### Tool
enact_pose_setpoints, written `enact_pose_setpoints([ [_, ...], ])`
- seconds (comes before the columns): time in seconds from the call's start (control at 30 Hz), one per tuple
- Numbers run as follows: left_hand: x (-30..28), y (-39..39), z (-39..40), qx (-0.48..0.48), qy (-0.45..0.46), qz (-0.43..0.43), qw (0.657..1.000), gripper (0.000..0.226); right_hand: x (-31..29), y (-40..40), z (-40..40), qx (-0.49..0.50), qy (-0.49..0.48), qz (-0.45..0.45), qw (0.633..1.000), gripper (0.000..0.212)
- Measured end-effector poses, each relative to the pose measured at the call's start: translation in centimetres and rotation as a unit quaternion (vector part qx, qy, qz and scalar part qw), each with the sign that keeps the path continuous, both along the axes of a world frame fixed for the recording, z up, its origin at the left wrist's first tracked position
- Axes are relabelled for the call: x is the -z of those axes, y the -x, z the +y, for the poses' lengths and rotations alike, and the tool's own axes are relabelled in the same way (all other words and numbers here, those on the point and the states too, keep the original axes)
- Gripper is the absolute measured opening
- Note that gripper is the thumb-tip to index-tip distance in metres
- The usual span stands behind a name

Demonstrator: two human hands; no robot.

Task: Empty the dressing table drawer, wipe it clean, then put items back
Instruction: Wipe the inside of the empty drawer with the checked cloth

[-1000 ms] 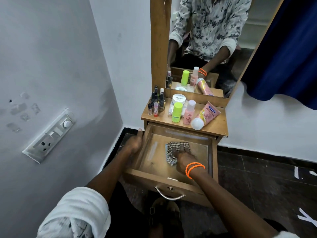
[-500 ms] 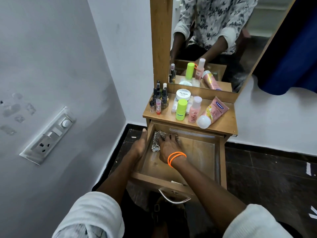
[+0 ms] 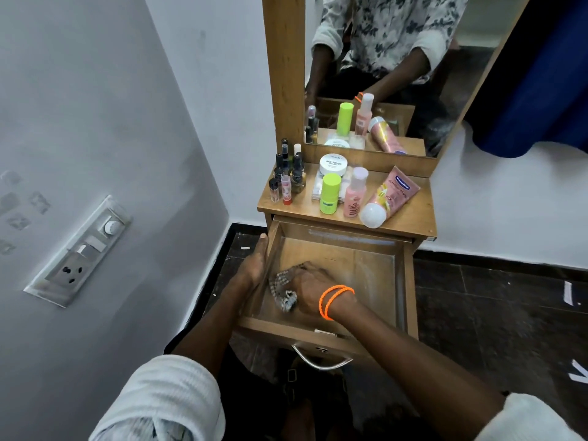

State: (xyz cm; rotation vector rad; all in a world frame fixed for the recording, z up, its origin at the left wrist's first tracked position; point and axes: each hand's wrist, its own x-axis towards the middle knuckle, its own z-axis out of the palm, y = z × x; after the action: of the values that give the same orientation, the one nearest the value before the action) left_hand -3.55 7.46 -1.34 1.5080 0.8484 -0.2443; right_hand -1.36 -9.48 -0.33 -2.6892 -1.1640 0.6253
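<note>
The wooden drawer (image 3: pixel 366 265) of the dressing table is pulled out, with only a cloth inside. My right hand (image 3: pixel 310 289), with orange bands on its wrist, presses a checked cloth (image 3: pixel 283 289) flat on the drawer floor near the left front corner. My left hand (image 3: pixel 256 265) rests along the drawer's left wall and grips its rim. On the tabletop (image 3: pixel 410 218) stand several nail polish bottles (image 3: pixel 288 176), a white jar (image 3: pixel 333 164), a green bottle (image 3: pixel 329 194), a pink bottle (image 3: pixel 354 192) and a pink tube (image 3: pixel 389 197) lying on its side.
A mirror (image 3: pixel 397 68) rises behind the tabletop and reflects a person's torso. A grey wall with a switch panel (image 3: pixel 79 249) is close on the left. A blue curtain (image 3: pixel 537 74) hangs at the right. The drawer's metal handle (image 3: pixel 321 361) points toward me over dark floor.
My right hand has dragged the cloth from the drawer's back left corner toward the front left. One second ago it was at the drawer's middle. My left hand stays on the left wall.
</note>
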Motion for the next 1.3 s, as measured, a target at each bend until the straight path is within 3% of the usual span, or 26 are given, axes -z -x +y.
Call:
enact_pose_setpoints([
  [0.13, -1.5, 0.3, -0.6, 0.000, -0.017, 0.005, 1.000, 0.090, -2.8, 2.1, -1.8, -0.043, 0.032, 0.005, 0.999, 0.033],
  [0.3, -1.9, 0.4, -1.0, 0.004, -0.023, -0.004, 1.000, 0.072, -3.7, -0.3, -3.0, -0.017, 0.040, -0.018, 0.999, 0.037],
  [0.47, -1.9, 0.5, -0.8, -0.014, -0.029, 0.003, 0.999, 0.086, -1.4, -1.5, -3.1, 0.097, 0.031, -0.075, 0.992, 0.044],
  [0.6, -1.6, 0.4, -0.7, -0.011, -0.034, -0.005, 0.999, 0.084, -0.9, 1.2, -1.8, 0.053, -0.009, -0.062, 0.997, 0.047],
  [0.7, -1.3, 0.3, -0.8, -0.014, -0.031, -0.012, 0.999, 0.071, -0.9, 1.2, -1.8, 0.053, -0.024, -0.059, 0.997, 0.044],
  [0.87, -1.4, 0.6, -1.0, -0.024, -0.020, -0.017, 0.999, 0.063, -0.4, 0.3, -3.5, 0.218, 0.048, -0.151, 0.963, 0.041],
  [0.97, -1.4, 0.6, -1.1, -0.027, -0.021, -0.020, 0.999, 0.064, -0.1, -0.3, -5.2, 0.290, 0.087, -0.146, 0.942, 0.042],
  [1.1, -1.4, 0.5, -1.0, -0.019, -0.028, -0.015, 0.999, 0.077, -0.8, 1.0, -3.8, 0.269, 0.065, -0.132, 0.952, 0.034],
  [1.2, -1.4, 0.4, -0.9, -0.025, -0.046, -0.015, 0.999, 0.079, -1.3, 3.1, -2.3, 0.193, 0.048, -0.091, 0.976, 0.033],
  [1.3, -1.4, 0.5, -0.9, -0.021, -0.041, -0.007, 0.999, 0.082, -1.3, 3.1, -2.8, 0.185, 0.061, -0.114, 0.974, 0.034],
])
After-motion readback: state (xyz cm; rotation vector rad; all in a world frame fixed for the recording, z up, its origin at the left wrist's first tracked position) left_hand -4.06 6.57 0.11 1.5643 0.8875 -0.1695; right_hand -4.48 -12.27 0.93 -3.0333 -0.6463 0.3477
